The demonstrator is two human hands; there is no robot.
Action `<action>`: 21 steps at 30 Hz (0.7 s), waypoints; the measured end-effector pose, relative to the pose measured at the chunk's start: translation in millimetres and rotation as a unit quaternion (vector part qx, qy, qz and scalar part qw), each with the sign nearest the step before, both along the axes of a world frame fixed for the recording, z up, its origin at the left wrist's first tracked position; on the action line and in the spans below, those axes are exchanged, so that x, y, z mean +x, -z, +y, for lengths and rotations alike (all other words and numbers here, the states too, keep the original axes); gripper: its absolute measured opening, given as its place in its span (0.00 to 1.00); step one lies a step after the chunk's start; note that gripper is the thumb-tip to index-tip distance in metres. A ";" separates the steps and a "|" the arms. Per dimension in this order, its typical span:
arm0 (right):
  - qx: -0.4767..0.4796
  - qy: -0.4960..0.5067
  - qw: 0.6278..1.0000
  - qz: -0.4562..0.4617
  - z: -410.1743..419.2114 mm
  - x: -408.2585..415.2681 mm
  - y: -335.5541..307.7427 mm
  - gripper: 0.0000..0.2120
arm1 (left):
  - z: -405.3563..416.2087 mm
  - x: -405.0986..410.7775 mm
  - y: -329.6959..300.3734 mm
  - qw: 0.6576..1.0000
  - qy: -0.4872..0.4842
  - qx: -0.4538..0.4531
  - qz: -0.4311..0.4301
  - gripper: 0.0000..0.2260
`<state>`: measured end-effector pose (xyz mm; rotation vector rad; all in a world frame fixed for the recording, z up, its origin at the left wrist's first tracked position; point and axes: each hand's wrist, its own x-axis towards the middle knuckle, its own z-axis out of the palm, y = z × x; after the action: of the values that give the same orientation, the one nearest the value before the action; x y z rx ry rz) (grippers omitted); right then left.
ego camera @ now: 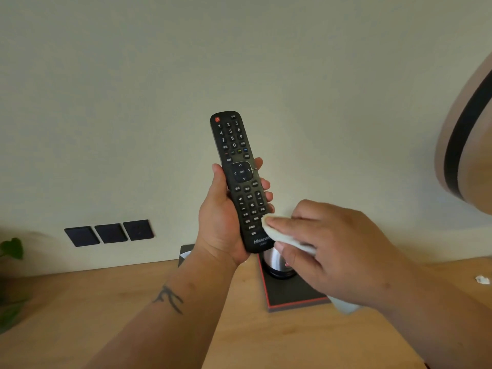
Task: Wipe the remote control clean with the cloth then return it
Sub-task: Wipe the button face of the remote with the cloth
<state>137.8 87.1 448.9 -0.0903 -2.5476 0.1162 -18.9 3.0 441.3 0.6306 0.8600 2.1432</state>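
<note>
Plant (pixel 12 249): green leaves at the far left edge, above the wooden table (pixel 106 302).
Sockets (pixel 109 233): three dark wall plates in a row, low on the pale wall.
Left hand (pixel 221 222): wrapped around the lower half of the remote — thumb along its left edge, fingertips showing past its right edge; a dark tattoo marks the forearm.
Remote (pixel 237 166): black, held upright in the air above the table, buttons facing the camera, tilted slightly left at the top.
Cloth (pixel 282 235): white, folded, touching the remote's lower right corner by the brand name.
Right hand (pixel 327 249): fingers pressed together, pinching the cloth against the remote.
Tray (pixel 290 294): dark with a red rim, on the table behind both hands — a shiny metal object (pixel 274 265) sits on it, partly hidden.
Scrap (pixel 482 280): small white bit on the table, far right.
</note>
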 end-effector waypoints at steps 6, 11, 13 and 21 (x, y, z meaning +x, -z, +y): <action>0.035 -0.024 0.999 -0.032 -22.9 -7.2 5.4 0.17 | 2.8 4.0 -1.8 1.000 0.006 -0.002 -0.009 0.31; 0.021 -0.017 1.000 0.001 -5.8 0.3 3.0 0.17 | 1.4 3.8 0.0 1.000 0.010 -0.008 -0.013 0.31; 0.012 -0.001 1.000 0.005 1.7 3.2 -0.2 0.16 | -0.5 2.6 0.7 1.000 -0.001 -0.017 -0.010 0.31; 0.035 0.036 0.997 0.052 -0.3 -8.9 10.5 0.22 | 2.6 15.2 0.7 0.990 -0.085 -0.095 -0.064 0.29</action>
<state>128.9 86.8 438.3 -0.1441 -2.4395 0.0042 -3.8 5.6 440.6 0.3295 1.0636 2.1918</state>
